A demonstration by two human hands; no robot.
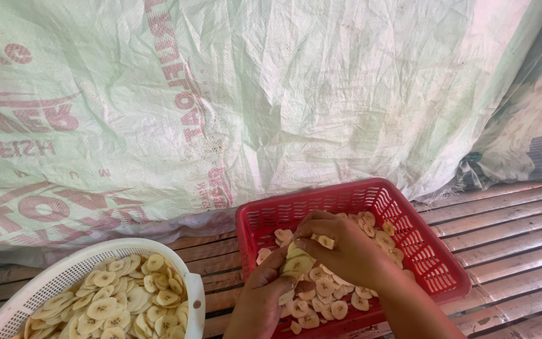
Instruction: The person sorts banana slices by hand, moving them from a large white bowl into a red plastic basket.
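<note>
**Two hands working banana slices over a red basket**

Both hands meet above the red plastic basket (437, 263), a square, lattice-walled tray sitting at about five o'clock on a floor of weathered bamboo slats (509, 232). The left hand (265, 295) comes up from six o'clock, palm cupped, fingers curled around a small stack of pale, round banana slices (297, 262) pressed together edge-on. The right hand (343, 248) arches over from the four o'clock side, its fingertips pinched down on the top of that same stack; another slice shows between its fingers. Neither hand is spread wide: both are closed loosely on the fruit.

Beneath them the basket floor is strewn with loose slices (324, 295), flat, coin-shaped, cream with a darker centre, lying singly and overlapping.

At eight o'clock stands a white plastic colander (64, 276), round, with slotted walls, heaped with more overlapping slices of the same kind. It sits well apart from the hands, just beside the red basket's left corner.

Behind everything, filling the upper view from nine to three o'clock, hangs a crumpled woven sack sheet (321, 94), whitish-green with faded red printing.
</note>
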